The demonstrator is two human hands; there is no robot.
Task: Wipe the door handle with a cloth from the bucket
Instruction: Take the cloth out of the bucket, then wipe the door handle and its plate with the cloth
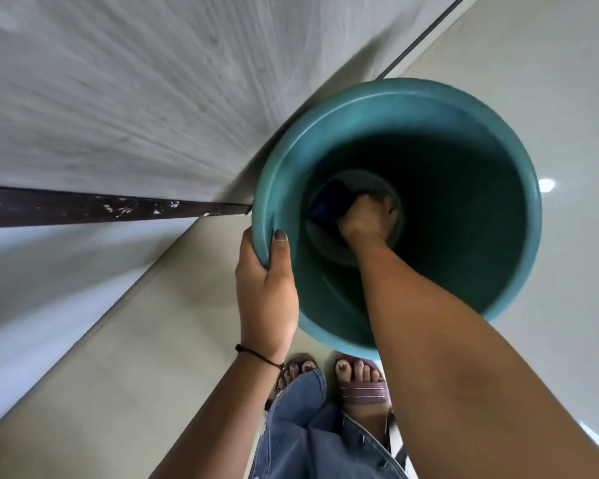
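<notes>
- Right hand [367, 217] is reaching deep into the bucket [505, 140], down at the bottom, fingers curling shut around a dark blue cloth [329, 202]; the hold looks partial, with most of the cloth sticking out to the side of the fist.
- Left hand [267, 288] is gripping the bucket rim on the near-left side, thumb inside, fingers clamped around the outside, steadying it.
- Risk: the cloth is only half bunched in the fist, so it is likely slipping back to the bucket bottom on the pull-up.
- Risk: the bucket is being held by one rim edge only; a hard tug could be tipping it toward the door [101, 81] beside it.
- Risk: if the cloth is wet it could be dripping on the floor [550, 81] around the bucket; cannot tell wetness or any water inside.
- Bucket contents: just the cloth and the hand visible; the inside is dark.
- Door handle is not in view.
</notes>
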